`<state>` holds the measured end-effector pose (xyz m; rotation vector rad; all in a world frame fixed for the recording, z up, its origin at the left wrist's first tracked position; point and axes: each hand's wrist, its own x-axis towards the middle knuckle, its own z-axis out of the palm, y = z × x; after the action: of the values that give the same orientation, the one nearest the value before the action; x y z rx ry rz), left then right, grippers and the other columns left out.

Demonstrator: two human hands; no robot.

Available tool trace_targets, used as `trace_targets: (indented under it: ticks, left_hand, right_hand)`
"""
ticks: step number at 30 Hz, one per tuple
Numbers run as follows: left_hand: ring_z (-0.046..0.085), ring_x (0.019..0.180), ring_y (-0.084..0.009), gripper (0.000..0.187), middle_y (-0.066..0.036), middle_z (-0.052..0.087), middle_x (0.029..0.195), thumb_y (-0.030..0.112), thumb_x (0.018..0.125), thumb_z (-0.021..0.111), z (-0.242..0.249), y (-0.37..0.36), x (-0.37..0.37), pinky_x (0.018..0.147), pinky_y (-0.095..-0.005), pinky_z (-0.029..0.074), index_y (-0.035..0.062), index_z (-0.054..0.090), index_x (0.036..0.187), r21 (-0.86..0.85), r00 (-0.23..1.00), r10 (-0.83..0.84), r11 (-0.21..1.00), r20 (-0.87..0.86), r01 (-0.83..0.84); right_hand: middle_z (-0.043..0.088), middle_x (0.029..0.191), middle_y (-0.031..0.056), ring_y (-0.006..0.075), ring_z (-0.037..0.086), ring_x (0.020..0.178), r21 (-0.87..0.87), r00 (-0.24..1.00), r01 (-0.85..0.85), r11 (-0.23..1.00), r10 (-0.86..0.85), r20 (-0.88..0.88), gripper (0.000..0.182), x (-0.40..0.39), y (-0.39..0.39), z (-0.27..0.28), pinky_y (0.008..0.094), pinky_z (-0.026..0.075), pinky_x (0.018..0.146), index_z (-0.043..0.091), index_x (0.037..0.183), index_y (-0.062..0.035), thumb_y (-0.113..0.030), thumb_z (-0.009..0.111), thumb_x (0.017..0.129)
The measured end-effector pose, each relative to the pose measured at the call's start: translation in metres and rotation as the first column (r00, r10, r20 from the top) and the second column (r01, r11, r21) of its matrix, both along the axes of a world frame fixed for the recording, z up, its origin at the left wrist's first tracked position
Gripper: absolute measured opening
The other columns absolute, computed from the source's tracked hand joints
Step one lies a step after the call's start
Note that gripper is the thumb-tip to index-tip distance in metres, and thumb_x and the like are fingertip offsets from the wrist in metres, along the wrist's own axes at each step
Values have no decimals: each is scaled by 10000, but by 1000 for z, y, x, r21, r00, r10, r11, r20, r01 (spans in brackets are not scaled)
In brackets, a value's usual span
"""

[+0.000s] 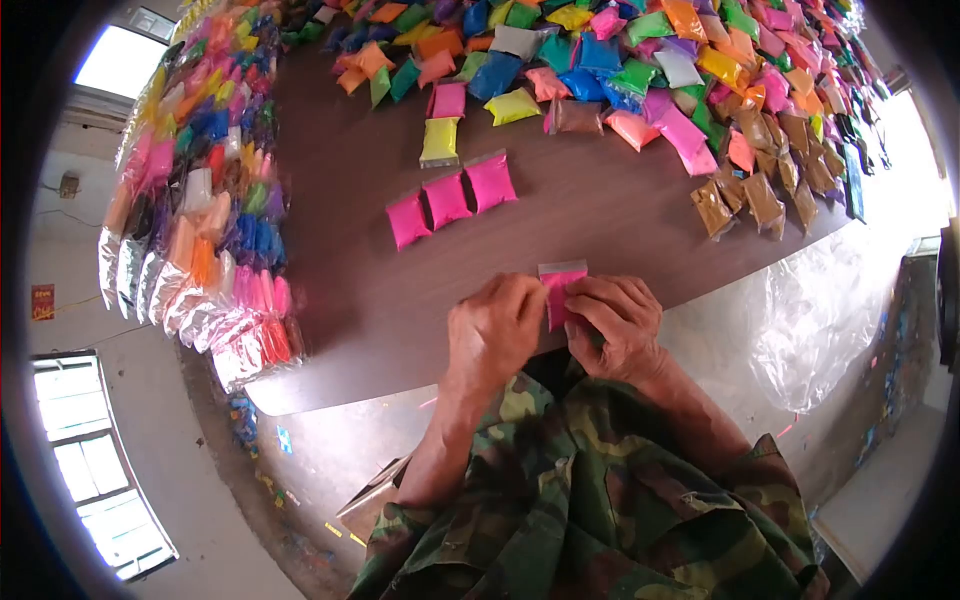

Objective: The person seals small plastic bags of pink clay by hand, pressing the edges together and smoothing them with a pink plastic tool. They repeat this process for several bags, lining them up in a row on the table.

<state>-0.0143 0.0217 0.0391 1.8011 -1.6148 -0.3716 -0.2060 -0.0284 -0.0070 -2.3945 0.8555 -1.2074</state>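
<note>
At the near edge of the table, a small clear plastic packet with bright pink filling is held upright between my hands. My right hand grips it from the right, with fingers bent over its front and the thumb lower down. Curled and closed, my left hand has its fingertips at the packet's left edge; the exact pinch is partly hidden. Beyond my hands lie three similar pink packets in a slanting row. Behind them a yellow packet touches another pink one.
A big spread of coloured packets covers the far side of the brown table. Brown packets lie at the right. Long bagged stacks line the left edge. A clear plastic bag hangs beside the right edge.
</note>
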Motion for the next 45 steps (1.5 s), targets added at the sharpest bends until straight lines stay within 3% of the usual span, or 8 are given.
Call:
trace_targets:
  ticks: [8, 14, 18, 24, 32, 38, 41, 45]
  left_hand:
    - [721, 729, -358, 67, -128, 733, 851, 77, 937, 774, -10, -9, 9, 648, -440, 558, 63, 715, 910, -5, 988, 52, 999, 145, -52]
    - [717, 704, -363, 66, -141, 721, 811, 41, 925, 766, 3, 27, -16, 622, -437, 548, 48, 705, 899, 6, 998, 33, 999, -54, -32]
    - [717, 672, -309, 84, -130, 717, 795, 43, 910, 787, -12, 29, -2, 620, -406, 547, 39, 704, 905, -27, 978, 76, 997, 194, -72]
    - [722, 677, -310, 67, -139, 722, 806, 11, 913, 760, -1, 36, -10, 617, -389, 554, 38, 699, 916, -29, 992, 112, 993, -57, -114]
    - [710, 647, -315, 107, -144, 711, 773, 38, 914, 789, -16, 34, -5, 590, -403, 537, 39, 683, 901, -86, 975, 177, 982, 137, -167]
    - [712, 648, -298, 112, -137, 710, 768, 56, 920, 794, -14, 39, -14, 599, -389, 541, 38, 691, 881, -121, 990, 143, 982, -14, -143]
    - [716, 650, -279, 96, -138, 712, 767, 60, 923, 795, -19, 38, -13, 608, -371, 544, 40, 707, 891, -134, 988, 150, 981, 46, -143]
    - [710, 641, -230, 65, -139, 717, 764, 57, 926, 795, -18, 39, 8, 608, -358, 544, 38, 734, 924, 6, 961, 274, 962, 23, -275]
  right_hand:
    - [723, 1116, 31, 264, 713, 965, -11, 1000, -18, 1000, 18, -9, 278, 2, -2, 8, 395, 542, 849, 765, 1035, -115, -143, 811, 763]
    - [722, 1128, 43, 264, 702, 911, 20, 1000, 30, 999, -30, 9, 303, 5, 0, 4, 390, 534, 781, 765, 1034, -97, -107, 814, 736]
    - [722, 1155, 49, 268, 680, 843, 10, 1000, -1, 1000, 1, -5, 291, 3, 0, 8, 393, 532, 751, 764, 1032, -87, -91, 812, 745]
    - [720, 1177, 31, 249, 655, 777, 32, 999, -6, 999, 8, -50, 284, 3, -1, 10, 380, 529, 715, 772, 1039, -97, -84, 833, 762]
    - [705, 1109, 0, 232, 649, 769, -4, 999, 24, 1000, -24, -26, 328, 6, 0, 5, 375, 528, 698, 783, 1073, -132, -123, 873, 758]
    - [657, 1053, -7, 222, 639, 793, -5, 996, 37, 999, -37, -78, 337, 7, 1, 9, 374, 526, 715, 787, 1094, -142, -154, 882, 770]
    - [650, 1048, -4, 225, 637, 807, 7, 996, 33, 999, -33, -86, 334, 7, 2, 8, 379, 524, 723, 788, 1101, -145, -162, 880, 780]
    - [650, 1047, -1, 228, 640, 811, -20, 996, 36, 999, -37, -75, 335, 9, -1, 8, 382, 520, 720, 792, 1102, -145, -165, 880, 779]
